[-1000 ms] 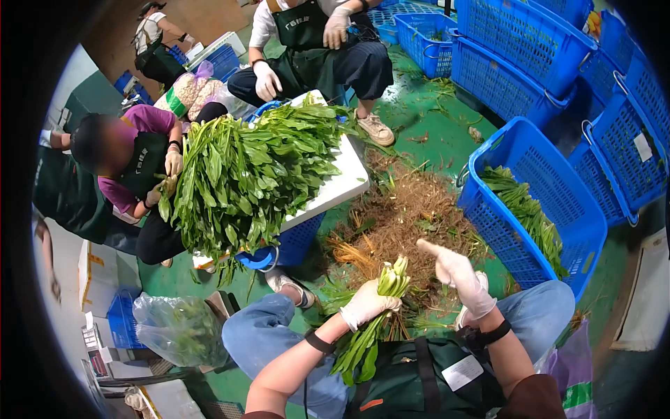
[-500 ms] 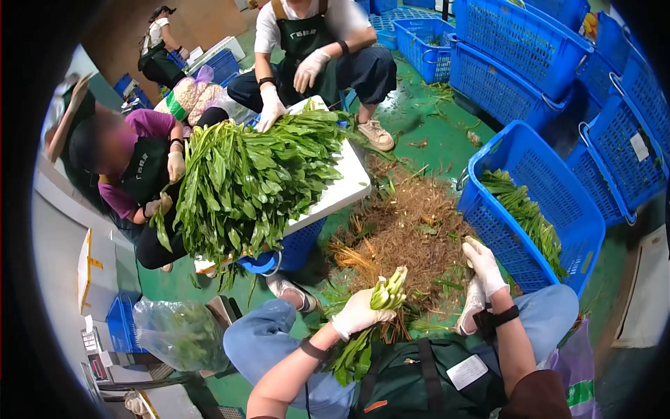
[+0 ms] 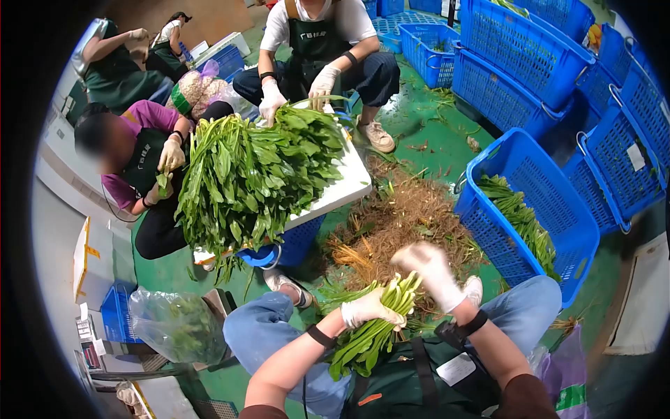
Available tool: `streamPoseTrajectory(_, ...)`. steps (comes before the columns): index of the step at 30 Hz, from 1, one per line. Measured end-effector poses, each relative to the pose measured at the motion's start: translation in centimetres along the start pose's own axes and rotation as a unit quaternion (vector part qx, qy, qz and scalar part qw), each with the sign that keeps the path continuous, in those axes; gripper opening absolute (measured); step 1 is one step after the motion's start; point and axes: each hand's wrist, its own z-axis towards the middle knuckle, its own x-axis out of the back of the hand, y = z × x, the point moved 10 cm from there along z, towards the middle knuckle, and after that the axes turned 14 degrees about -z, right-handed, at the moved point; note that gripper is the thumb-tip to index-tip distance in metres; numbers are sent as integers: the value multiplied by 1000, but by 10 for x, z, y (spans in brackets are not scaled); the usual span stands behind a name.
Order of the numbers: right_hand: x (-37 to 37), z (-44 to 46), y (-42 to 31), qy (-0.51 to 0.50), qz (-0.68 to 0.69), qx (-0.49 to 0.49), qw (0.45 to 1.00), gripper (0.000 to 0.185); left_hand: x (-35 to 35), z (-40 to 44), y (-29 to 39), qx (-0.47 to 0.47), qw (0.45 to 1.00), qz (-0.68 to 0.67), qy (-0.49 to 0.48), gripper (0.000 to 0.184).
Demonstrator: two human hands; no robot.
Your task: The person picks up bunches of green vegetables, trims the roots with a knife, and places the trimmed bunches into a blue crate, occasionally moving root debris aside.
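Observation:
My gloved left hand (image 3: 373, 309) is wrapped round a bunch of long green leaves (image 3: 366, 341), its pale stem ends pointing up and its leaves hanging over my lap. My right hand (image 3: 429, 271), gloved and smeared by motion, is just right of the stem ends; its fingers are too blurred to read. Beyond my hands lies a heap of brown roots and trimmings (image 3: 412, 216) on the green floor. A large pile of leafy greens (image 3: 251, 174) covers much of a white foam board (image 3: 338, 185).
A blue crate (image 3: 544, 202) with greens inside stands at the right, before stacked blue crates (image 3: 516, 49). One co-worker (image 3: 314, 49) sits behind the pile, another (image 3: 146, 153) at its left. A clear bag of greens (image 3: 178, 325) lies at lower left.
My right hand has moved left and up to the stem ends. The bunch in my left hand is more fanned out. The co-worker behind the pile now has both hands at the greens.

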Motion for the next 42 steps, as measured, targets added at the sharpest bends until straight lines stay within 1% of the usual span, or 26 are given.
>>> streamPoseTrajectory(1,-31,-6,13,-99,-1,0,995,20,0,1,1,10,1000,16,11,45)
streamPoseTrajectory(2,-28,-7,6,-98,-5,7,995,20,1,3,-1,10,998,61,5,46)
streamPoseTrajectory(5,35,-4,-15,87,-18,-49,995,18,11,7,-5,14,999,19,44,47)
streamPoseTrajectory(6,56,-5,-9,139,17,-82,987,17,4,6,3,12,998,52,39,41)
streamPoseTrajectory(8,65,-5,-15,212,8,-14,977,17,-10,2,23,10,979,197,58,29)
streamPoseTrajectory(9,34,-6,-39,108,-112,76,985,17,-13,-1,31,8,961,269,71,26)
streamPoseTrajectory(11,-7,-19,-39,-16,-280,4,960,15,-6,2,18,27,971,231,52,25)
streamPoseTrajectory(14,28,-4,-48,136,-91,94,982,24,8,0,29,-38,979,169,108,19)
streamPoseTrajectory(15,42,-10,-36,144,26,-50,988,27,10,-2,39,-48,976,168,126,18)
streamPoseTrajectory(16,47,-14,-50,165,63,-50,983,26,19,-1,45,-88,973,165,136,18)
streamPoseTrajectory(17,49,-16,-57,186,99,-52,976,26,20,-5,51,-80,968,183,152,24)
streamPoseTrajectory(18,50,-18,-61,217,38,-40,975,26,18,-12,65,-98,927,311,186,29)
streamPoseTrajectory(19,35,-13,-88,239,-71,121,961,25,14,-17,78,-114,867,434,218,34)
streamPoseTrajectory(21,-21,-17,-73,86,-121,76,986,24,12,-18,76,-106,818,518,229,41)
streamPoseTrajectory(22,-21,-19,-77,93,-122,83,985,24,16,-20,73,-98,827,506,227,41)
streamPoseTrajectory(25,3,-26,-44,166,65,-59,982,33,28,-21,76,-114,839,475,239,42)
streamPoseTrajectory(27,3,-35,-48,159,92,-37,982,51,35,-39,90,-187,870,337,307,42)
streamPoseTrajectory(28,-5,-34,-58,148,26,16,989,55,44,-37,93,-270,843,346,312,61)
streamPoseTrajectory(30,-33,-42,-90,114,-47,147,982,69,14,-57,107,-245,824,379,343,71)
streamPoseTrajectory(31,-47,-43,-92,92,13,121,988,81,6,-67,112,-216,801,414,375,81)
streamPoseTrajectory(32,-51,-43,-93,107,-29,125,986,83,-6,-73,115,-228,754,486,379,97)
streamPoseTrajectory(33,-56,-42,-95,122,-71,129,982,86,-10,-77,115,-229,753,486,379,97)
streamPoseTrajectory(37,-64,-39,-72,154,64,48,985,62,-13,-96,122,-228,712,513,421,102)
streamPoseTrajectory(38,-63,-44,-89,185,104,106,971,49,-23,-96,124,-291,695,534,382,105)
streamPoseTrajectory(39,-63,-46,-90,203,145,96,964,44,-33,-98,125,-353,674,553,341,107)
streamPoseTrajectory(42,-57,-47,-93,259,113,126,951,34,-33,-104,123,-353,713,504,337,110)
